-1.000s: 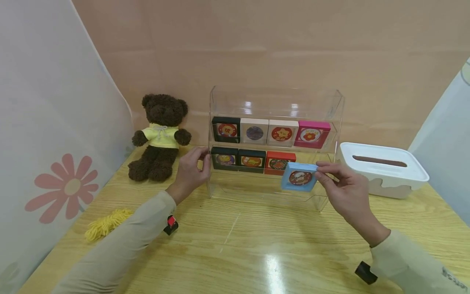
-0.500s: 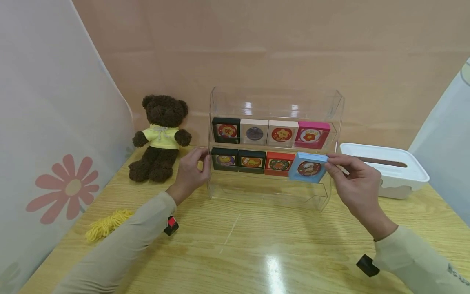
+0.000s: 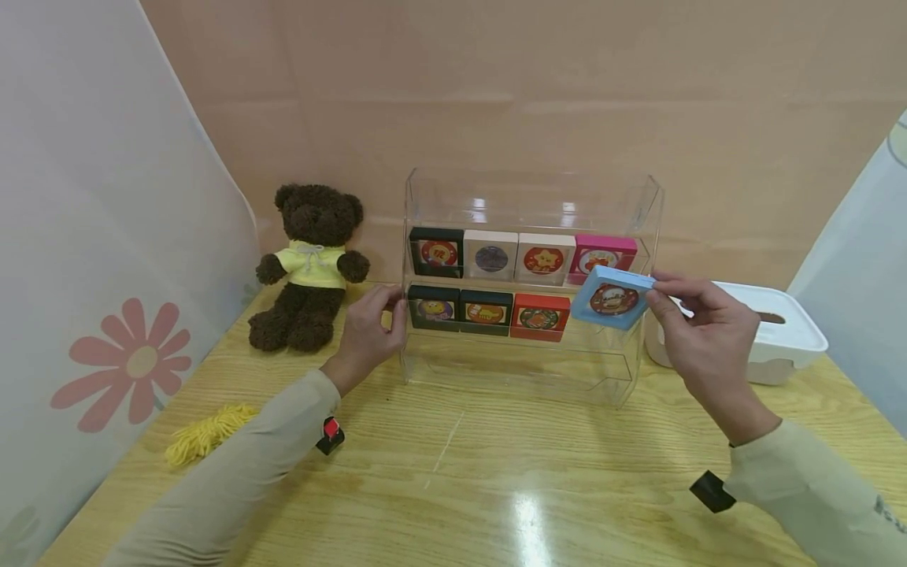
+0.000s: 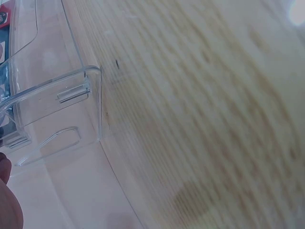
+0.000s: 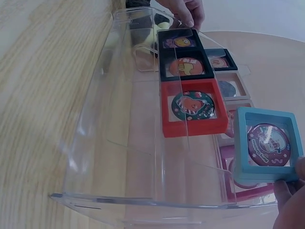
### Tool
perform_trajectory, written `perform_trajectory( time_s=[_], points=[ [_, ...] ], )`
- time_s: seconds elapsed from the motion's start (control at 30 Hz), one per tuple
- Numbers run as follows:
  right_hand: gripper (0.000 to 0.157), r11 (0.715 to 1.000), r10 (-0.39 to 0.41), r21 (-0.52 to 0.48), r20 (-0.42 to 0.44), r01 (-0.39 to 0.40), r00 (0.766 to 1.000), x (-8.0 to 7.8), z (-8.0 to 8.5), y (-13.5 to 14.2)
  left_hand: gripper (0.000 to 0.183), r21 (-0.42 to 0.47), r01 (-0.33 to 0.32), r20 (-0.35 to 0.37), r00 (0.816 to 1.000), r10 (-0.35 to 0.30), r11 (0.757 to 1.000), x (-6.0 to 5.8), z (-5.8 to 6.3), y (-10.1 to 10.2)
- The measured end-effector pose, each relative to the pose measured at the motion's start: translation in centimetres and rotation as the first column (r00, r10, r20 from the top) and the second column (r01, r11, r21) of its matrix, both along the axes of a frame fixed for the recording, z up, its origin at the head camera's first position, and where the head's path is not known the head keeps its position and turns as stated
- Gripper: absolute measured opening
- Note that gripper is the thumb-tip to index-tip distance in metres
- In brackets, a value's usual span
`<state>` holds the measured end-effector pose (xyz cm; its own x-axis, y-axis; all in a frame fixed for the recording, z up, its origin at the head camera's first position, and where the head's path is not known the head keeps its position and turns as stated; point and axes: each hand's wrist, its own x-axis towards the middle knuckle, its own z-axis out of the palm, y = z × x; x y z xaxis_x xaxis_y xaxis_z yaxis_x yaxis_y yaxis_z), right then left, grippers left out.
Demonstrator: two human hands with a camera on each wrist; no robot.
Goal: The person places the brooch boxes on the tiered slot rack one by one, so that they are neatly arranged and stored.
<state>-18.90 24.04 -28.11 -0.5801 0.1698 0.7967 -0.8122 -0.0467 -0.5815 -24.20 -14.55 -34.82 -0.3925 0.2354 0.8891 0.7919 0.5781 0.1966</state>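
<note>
A clear tiered display rack (image 3: 534,368) stands on the wooden table. My left hand (image 3: 368,335) pinches its left side edge; only a bit of this hand (image 4: 7,191) shows in the left wrist view. Between thumb and fingers, my right hand (image 3: 708,339) holds a light blue square frame with a round badge (image 3: 612,299) by its right edge. The frame is tilted, in front of the rack's right part, partly covering a magenta frame (image 3: 627,248). To its left on the middle tier are a red frame (image 3: 541,335) and two black ones (image 3: 486,325).
On the upper tier are also a black frame (image 3: 414,252) and two pale ones (image 3: 492,273). A brown teddy bear (image 3: 315,216) sits left of the rack. A yellow yarn bundle (image 3: 205,433) lies front left. A white tissue box (image 3: 794,342) stands at the right, partly behind my right hand.
My right hand has lifted the light blue frame up and to the right, from in front of the middle tier, tilting it more. My left hand has stayed on the rack's edge.
</note>
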Motion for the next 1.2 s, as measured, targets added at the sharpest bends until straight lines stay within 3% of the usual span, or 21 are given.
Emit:
perform_trajectory(
  time_s=[0.27,0.4,0.57,0.67,0.77,1.0,1.2],
  points=[
    [0.012,0.999,-0.032,-0.037,0.026,0.033,0.999,-0.8,0.3,0.4,0.017,-0.010,-0.013,-0.007,1.000,0.013,1.000,0.0,-0.1,0.0],
    [0.013,0.998,-0.055,-0.010,0.027,0.055,0.998,-1.1,0.2,0.2,0.018,-0.008,-0.008,-0.003,1.000,0.008,1.000,0.1,-0.1,0.0],
    [0.011,0.987,-0.135,0.091,0.034,0.131,0.990,-1.3,-0.2,0.0,0.016,-0.004,-0.011,-0.013,1.000,0.011,1.000,0.1,-0.1,0.1],
    [0.008,0.953,-0.236,0.201,0.019,0.228,0.972,-1.4,-0.5,0.0,0.016,-0.005,-0.017,-0.020,1.000,0.017,1.000,0.0,-0.1,0.1],
    [0.007,0.889,-0.338,0.317,-0.033,0.331,0.940,-1.4,-0.8,0.0,0.015,-0.006,-0.020,-0.022,1.000,0.020,1.000,0.0,-0.2,0.1],
    [0.012,0.812,-0.399,0.412,-0.125,0.413,0.909,-1.5,-1.2,-0.1,0.016,-0.009,-0.020,-0.019,1.000,0.020,1.000,0.0,-0.1,0.1],
    [0.008,0.694,-0.450,0.533,-0.204,0.484,0.869,-1.5,-1.5,0.2,0.016,-0.005,-0.007,-0.021,1.000,0.007,1.000,0.0,0.0,0.0]
  ],
)
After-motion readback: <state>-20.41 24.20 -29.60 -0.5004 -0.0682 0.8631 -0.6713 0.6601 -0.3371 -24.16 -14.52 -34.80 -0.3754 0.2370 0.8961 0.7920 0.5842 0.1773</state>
